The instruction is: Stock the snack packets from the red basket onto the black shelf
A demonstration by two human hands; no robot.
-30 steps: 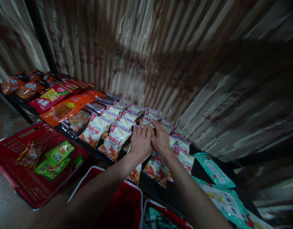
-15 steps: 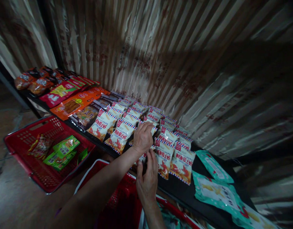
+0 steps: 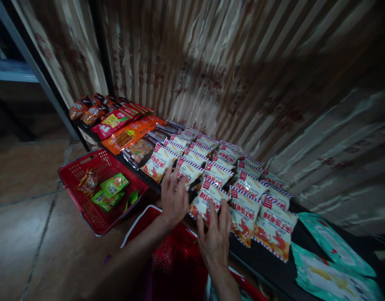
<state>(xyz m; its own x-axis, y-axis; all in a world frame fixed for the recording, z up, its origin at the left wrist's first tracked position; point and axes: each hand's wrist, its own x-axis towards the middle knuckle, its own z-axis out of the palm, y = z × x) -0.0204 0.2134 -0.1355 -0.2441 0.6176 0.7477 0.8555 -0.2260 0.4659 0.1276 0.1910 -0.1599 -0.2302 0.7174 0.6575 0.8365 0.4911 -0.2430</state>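
Rows of white snack bags with red lettering and striped edges lie on a black shelf. My right hand rests its spread fingertips on the lower part of a front-row snack bag. To its left, my left hand has its fingers apart over the lower edge of a neighbouring snack bag; whether it touches is hard to tell. Neither hand grips anything. Another front-row snack bag lies just right of my right hand.
A red basket with green packets stands on the floor at left. Below my hands is another red basket. Orange packs lie left on the shelf, teal bags right. Corrugated sheeting rises behind.
My left hand has drawn back from the middle rows toward the front left. A front bag previously covered by my hands now shows. The view has shifted left.
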